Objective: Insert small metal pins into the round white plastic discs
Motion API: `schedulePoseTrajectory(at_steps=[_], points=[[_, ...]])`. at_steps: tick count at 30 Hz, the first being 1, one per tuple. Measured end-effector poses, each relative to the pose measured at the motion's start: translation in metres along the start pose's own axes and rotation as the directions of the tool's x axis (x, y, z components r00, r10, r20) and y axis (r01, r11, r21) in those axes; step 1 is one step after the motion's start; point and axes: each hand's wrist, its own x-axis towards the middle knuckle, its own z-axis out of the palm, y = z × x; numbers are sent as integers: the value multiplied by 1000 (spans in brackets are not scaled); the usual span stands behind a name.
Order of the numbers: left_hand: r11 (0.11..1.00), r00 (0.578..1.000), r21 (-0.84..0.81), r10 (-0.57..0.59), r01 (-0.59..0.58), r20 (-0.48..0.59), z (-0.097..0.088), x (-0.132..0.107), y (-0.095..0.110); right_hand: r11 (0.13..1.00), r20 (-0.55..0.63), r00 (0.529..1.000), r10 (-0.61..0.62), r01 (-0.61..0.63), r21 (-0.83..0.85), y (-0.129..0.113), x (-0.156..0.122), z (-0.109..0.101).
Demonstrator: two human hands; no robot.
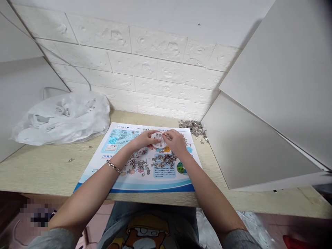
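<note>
Shown in white: round piece, brick-patterned wall. In silver: small metal parts. Banded blue along lower edge: printed sheet.

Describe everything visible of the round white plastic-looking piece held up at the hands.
The round white plastic-looking piece is disc-like, its face toward the camera, with greyish, metallic-looking details too small to make out. It is held over the white-and-blue printed paper sheet. The bare left hand grips its left side, thumb across the face; the bare right hand has its fingertips at the right edge. The hands hide parts of its rim.
</note>
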Motion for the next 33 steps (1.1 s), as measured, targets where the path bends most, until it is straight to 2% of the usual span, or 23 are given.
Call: schedulePoseTrajectory(at_steps=[4, 9, 14, 17, 21, 26, 33], points=[[1000, 999, 4, 28, -28, -20, 1, 2, -2, 1000, -34, 999, 1, -2, -19, -1, -1, 0], [999, 999, 2, 45, -45, -26, 1, 3, -3, 998, -48, 997, 65, -65, 6, -5, -2, 1], [994, 993, 57, 101, -98, -56, 4, 4, -3, 959, -77, 961, 266, -255, 126, -9, -2, 1], [978, 978, 157, 159, -137, -135, 7, 5, -5, 924, -31, 939, 344, -332, 190, -12, -1, 0], [949, 950, 281, 208, -139, -232, 11, 7, -9, 919, -3, 940, 342, -334, 207, -14, 1, 0], [913, 928, 369, 275, -171, -251, 12, 7, -10, 874, 73, 920, 384, -388, 294, -14, 2, 1], [885, 928, 437, 287, -162, -237, 11, 9, -16, 916, 73, 939, 337, -344, 207, -16, 0, 0]])
